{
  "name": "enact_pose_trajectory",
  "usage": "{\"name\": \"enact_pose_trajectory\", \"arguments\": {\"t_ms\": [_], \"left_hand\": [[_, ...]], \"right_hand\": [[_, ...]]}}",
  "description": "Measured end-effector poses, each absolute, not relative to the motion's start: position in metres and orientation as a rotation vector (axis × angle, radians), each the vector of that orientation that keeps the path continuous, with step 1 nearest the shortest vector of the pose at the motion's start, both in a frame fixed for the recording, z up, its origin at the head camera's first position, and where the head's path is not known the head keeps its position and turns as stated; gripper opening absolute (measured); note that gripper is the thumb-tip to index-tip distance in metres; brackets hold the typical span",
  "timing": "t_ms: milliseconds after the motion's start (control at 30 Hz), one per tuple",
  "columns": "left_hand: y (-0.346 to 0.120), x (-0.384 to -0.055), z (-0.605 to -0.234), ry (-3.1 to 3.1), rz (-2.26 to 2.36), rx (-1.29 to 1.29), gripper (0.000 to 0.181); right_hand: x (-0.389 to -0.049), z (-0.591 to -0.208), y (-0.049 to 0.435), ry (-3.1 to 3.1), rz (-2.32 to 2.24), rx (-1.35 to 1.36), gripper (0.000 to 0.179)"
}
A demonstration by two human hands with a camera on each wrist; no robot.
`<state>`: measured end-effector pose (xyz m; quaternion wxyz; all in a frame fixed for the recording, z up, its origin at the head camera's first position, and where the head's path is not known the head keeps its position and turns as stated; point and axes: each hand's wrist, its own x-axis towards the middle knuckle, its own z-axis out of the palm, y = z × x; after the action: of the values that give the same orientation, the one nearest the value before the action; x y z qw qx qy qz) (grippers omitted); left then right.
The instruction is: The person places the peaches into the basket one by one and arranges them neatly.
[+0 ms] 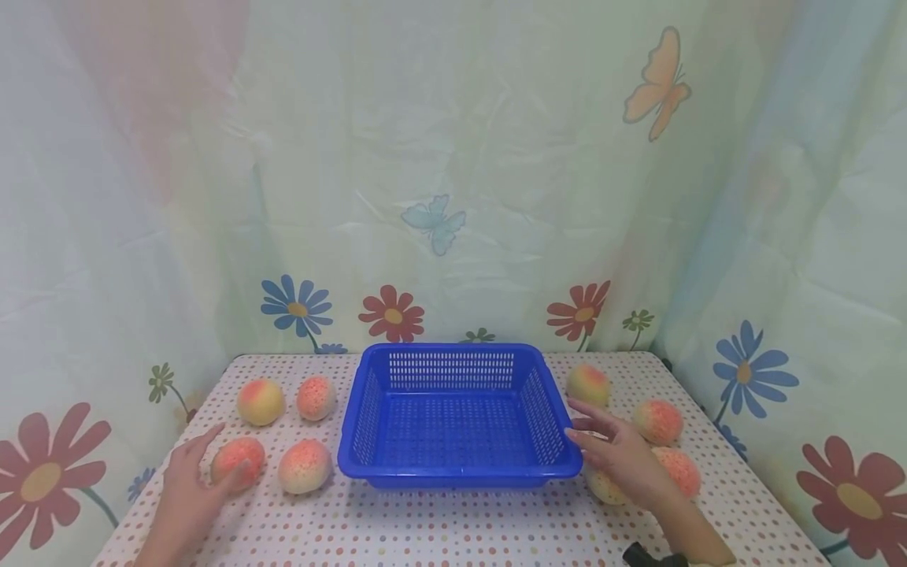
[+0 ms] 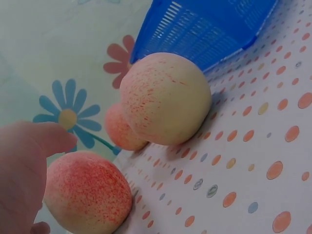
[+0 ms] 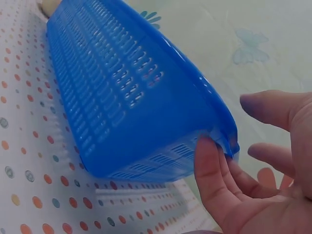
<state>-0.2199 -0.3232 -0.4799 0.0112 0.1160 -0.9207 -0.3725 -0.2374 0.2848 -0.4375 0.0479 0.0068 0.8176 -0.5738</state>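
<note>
A blue plastic basket (image 1: pixel 460 481) with slotted walls stands in the middle of the table, its visible floor bare. My left hand (image 1: pixel 190 488) is at a red-speckled peach (image 1: pixel 239 463), thumb and fingers spread about it. In the left wrist view, a finger reaches just above that peach (image 2: pixel 90 195). Beside it lies a paler peach (image 1: pixel 305 466). My right hand (image 1: pixel 623 453) is at the basket's right wall. In the right wrist view, several fingertips touch the basket (image 3: pixel 141 107) under its rim, with the thumb held apart and nothing gripped.
Behind the left hand lie a yellow peach (image 1: pixel 260 402) and a smaller speckled peach (image 1: pixel 316 398). Around the right hand are several more peaches, including a yellow one (image 1: pixel 588 383) and a red one (image 1: pixel 658 421). The dotted tablecloth (image 1: pixel 453 535) meets a flowered curtain (image 1: pixel 496 157) at the back.
</note>
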Motion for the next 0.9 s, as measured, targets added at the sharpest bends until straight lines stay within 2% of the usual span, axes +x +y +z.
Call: {"name": "enact_pose_trajectory", "arguments": {"t_ms": [400,900], "left_hand": [[-0.329,-0.222,-0.486,-2.828,-1.235,0.369,0.116],[-0.338,-0.226,-0.489,-2.822,-1.415,0.411,0.120]], "right_hand": [[-0.245,-0.437,0.296,2.110,-1.935,-0.179,0.080],[-0.247,-0.440,0.302,1.964,-1.957,-0.233,0.081]]}}
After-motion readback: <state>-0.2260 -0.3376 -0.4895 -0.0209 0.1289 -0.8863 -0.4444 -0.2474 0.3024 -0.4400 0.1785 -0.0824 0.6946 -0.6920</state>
